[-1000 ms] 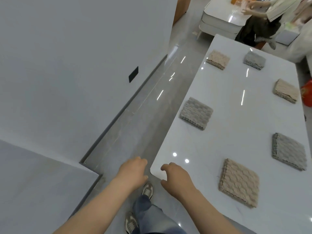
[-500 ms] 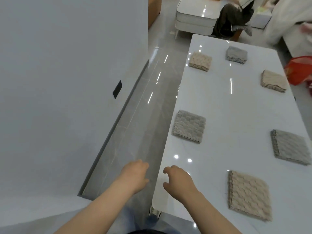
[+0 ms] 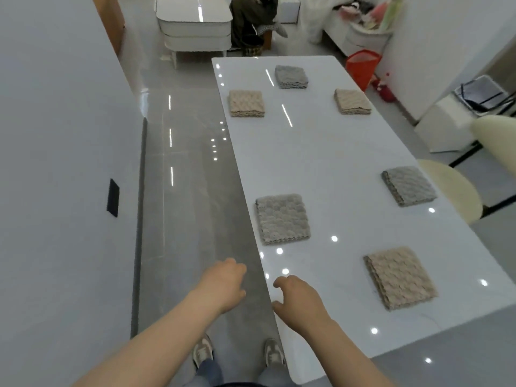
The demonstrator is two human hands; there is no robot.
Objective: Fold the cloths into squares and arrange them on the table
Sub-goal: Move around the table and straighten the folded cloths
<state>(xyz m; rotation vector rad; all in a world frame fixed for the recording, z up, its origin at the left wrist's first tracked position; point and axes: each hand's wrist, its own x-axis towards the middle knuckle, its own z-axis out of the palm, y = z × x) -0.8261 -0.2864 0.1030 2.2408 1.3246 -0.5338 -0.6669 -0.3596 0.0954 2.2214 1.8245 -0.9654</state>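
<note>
The left hand (image 3: 223,286) is hanging over the floor, just left of the bench (image 3: 321,152) edge, and its fingers (image 3: 237,268) are curling loosely and holding nothing. The right hand (image 3: 298,300) is hovering over the near corner of the bench. Its fingers (image 3: 279,282) are also bending loosely, with nothing between them (I cannot tell if they are touching the surface).

To the right of these fingers the near beige cloth (image 3: 400,277) is lying as a folded square, its layers stepping out a little. Ahead of the fingers the near grey cloth (image 3: 282,219) is sitting close to the bench edge, and further right the second grey cloth (image 3: 409,185) is lying. Far ahead three more squares are waiting: the left beige cloth (image 3: 246,103), the right beige cloth (image 3: 352,101) and the farthest grey cloth (image 3: 291,76).

I am judging the folding as nearly finished. The danger now is a careless sweep. The bench is looking glossy, so a brushing hand could be sliding a cloth out of line, opening its layers, or pushing the near grey cloth over the edge.
</note>
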